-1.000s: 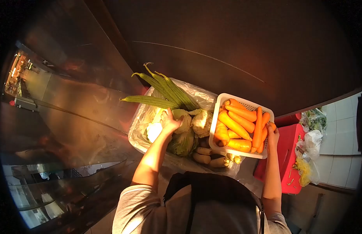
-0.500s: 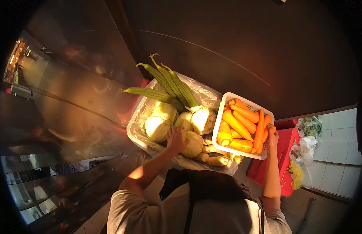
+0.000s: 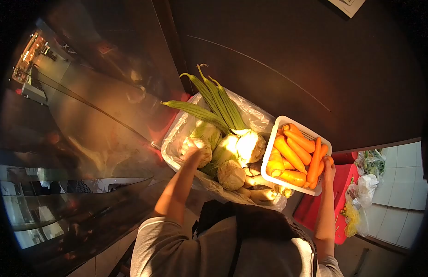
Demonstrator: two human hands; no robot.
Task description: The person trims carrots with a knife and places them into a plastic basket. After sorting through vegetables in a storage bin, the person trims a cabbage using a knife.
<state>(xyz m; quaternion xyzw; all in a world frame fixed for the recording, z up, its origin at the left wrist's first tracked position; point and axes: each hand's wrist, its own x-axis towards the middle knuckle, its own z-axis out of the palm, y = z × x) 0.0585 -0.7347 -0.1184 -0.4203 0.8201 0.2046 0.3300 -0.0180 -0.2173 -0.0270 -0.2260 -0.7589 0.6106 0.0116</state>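
Note:
My left hand (image 3: 191, 147) is closed over the pale base of a napa cabbage (image 3: 205, 156) at the left of a plastic-lined crate (image 3: 171, 138); glare blurs its fingertips. Beside it lie more napa cabbages (image 3: 231, 174), one brightly sunlit. Long green ridged gourds (image 3: 215, 104) rest across their far side. My right hand (image 3: 330, 167) grips the right edge of a white perforated basket (image 3: 281, 121), which is full of carrots (image 3: 292, 150). This basket sits over the crate's right end. Pale root vegetables (image 3: 260, 188) show below it.
A dark panel (image 3: 269, 51) rises behind the crate, and a shiny metal surface (image 3: 98, 101) is on the left. Right of the basket is a red container (image 3: 311, 207), with bagged vegetables (image 3: 364, 187) alongside. White tiles (image 3: 401, 184) lie at the far right.
My left hand has moved left from the middle cabbages to the left one. My right hand stays at the carrot basket. The whole view has shifted slightly.

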